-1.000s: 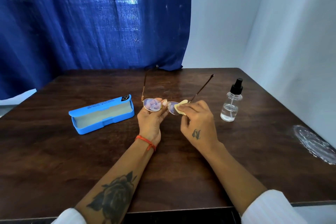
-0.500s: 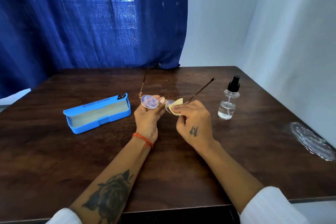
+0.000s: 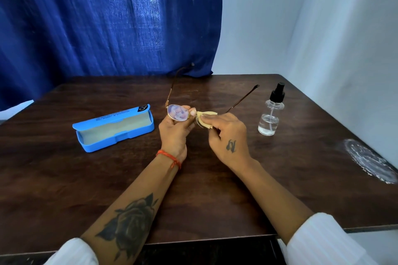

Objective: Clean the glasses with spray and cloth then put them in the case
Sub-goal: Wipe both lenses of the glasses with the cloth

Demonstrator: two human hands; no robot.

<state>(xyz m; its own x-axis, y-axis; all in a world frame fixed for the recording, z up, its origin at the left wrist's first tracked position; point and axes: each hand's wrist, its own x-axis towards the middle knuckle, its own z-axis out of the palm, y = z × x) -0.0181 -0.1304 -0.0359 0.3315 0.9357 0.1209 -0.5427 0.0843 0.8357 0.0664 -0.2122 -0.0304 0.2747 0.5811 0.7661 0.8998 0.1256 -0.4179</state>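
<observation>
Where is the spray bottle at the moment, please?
In the head view, the spray bottle stands upright on the wooden table, to the right of the right hand, which is wiping the glasses.

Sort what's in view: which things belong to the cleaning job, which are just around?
Job: glasses, cloth, spray bottle, open blue case, left hand, right hand.
Just around: table, blue curtain, whitish smear at the table's right edge.

Dark wooden table (image 3: 280,178), blue curtain (image 3: 107,17) behind, white wall (image 3: 323,28), whitish smear (image 3: 368,160) at table's right edge
</observation>
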